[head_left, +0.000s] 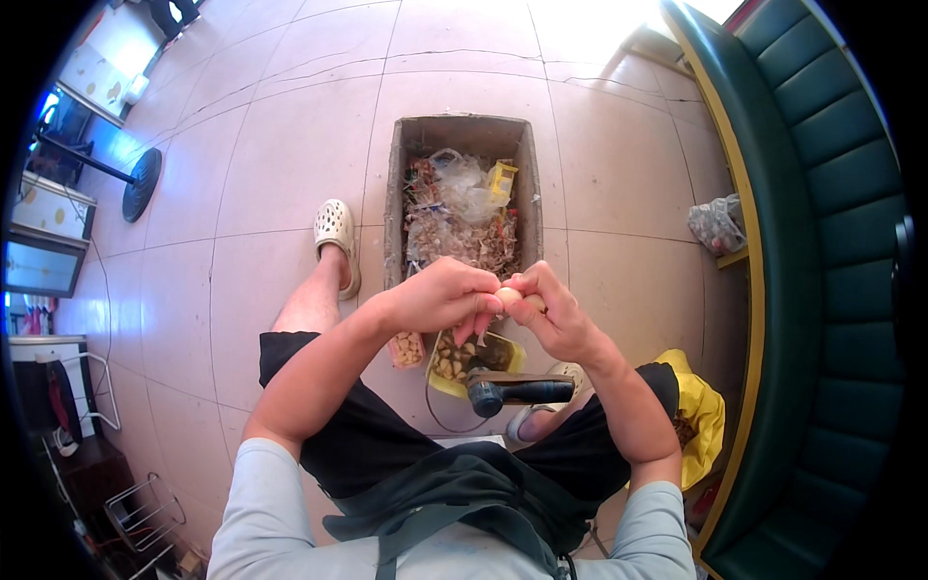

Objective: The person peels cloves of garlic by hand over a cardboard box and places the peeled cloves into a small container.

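Note:
Both of my hands meet above the near end of a grey rectangular bin (394, 193). Between the fingertips is a pale, rounded garlic clove (508, 296). My left hand (454, 298) pinches it from the left, while my right hand (553, 314) grips from the right. A second pale piece (536, 303) shows within the right hand's curled fingers. Just below the hands sits a yellow tub (512, 356) of brownish-skinned cloves in liquid. To its left, a small pink container (407, 350) holds pale pieces. Part of the tub is hidden by my hands and a black object (522, 391) with a rounded end.
Papery peels and clear plastic bags (469, 193) fill the bin. My feet in cream clogs (334, 227) flank it. A yellow bag (701, 416) stands by my right knee, beside a green padded bench (812, 290). A knotted plastic bag (717, 224) leans there; a round black base (142, 185) stands far left.

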{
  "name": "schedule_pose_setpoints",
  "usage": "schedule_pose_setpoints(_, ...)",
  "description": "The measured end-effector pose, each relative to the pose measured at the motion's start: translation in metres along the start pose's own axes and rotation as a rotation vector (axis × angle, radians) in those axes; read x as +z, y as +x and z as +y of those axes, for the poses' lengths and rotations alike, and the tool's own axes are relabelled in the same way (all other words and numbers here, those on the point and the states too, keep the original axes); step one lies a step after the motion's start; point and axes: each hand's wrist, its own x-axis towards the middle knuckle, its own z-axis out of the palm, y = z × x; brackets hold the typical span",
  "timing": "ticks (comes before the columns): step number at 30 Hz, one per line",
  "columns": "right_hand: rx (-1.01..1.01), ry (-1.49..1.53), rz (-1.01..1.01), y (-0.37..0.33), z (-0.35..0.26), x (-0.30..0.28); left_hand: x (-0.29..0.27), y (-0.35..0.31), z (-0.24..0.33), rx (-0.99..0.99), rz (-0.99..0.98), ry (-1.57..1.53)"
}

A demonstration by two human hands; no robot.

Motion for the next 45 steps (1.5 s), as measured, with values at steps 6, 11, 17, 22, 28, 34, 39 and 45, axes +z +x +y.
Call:
schedule_pose_setpoints(6,0.005,-0.044,0.056,-0.002,0.003,0.003,0.001,0.003,-0.001,0.040,0.025,0.108)
schedule_pose_setpoints(11,0.174,0.134,0.178,-0.001,0.015,0.017,0.006,0.006,-0.011,0.220,0.210,0.585)
schedule_pose_setpoints(17,0.303,0.459,0.157,0.004,0.012,0.016,0.013,0.006,-0.012,0.274,0.291,0.781)
schedule_pose_setpoints(22,0.164,0.446,0.075,0.002,0.005,0.016,-0.004,-0.001,0.012,-0.129,0.031,0.027)
schedule_pose_setpoints(28,0.389,0.522,0.208,0.009,0.001,0.020,0.002,0.004,-0.011,0.370,0.312,0.813)
schedule_pose_setpoints(34,0.430,0.849,0.164,0.008,0.003,0.013,0.007,0.008,-0.013,0.284,0.380,0.560)
schedule_pose_setpoints(39,0.450,1.015,0.234,0.009,0.004,0.015,0.011,0.011,-0.015,0.320,0.435,0.657)
schedule_pose_setpoints(45,0.483,1.111,0.261,0.009,0.009,0.011,0.016,0.013,-0.017,0.344,0.423,0.815)
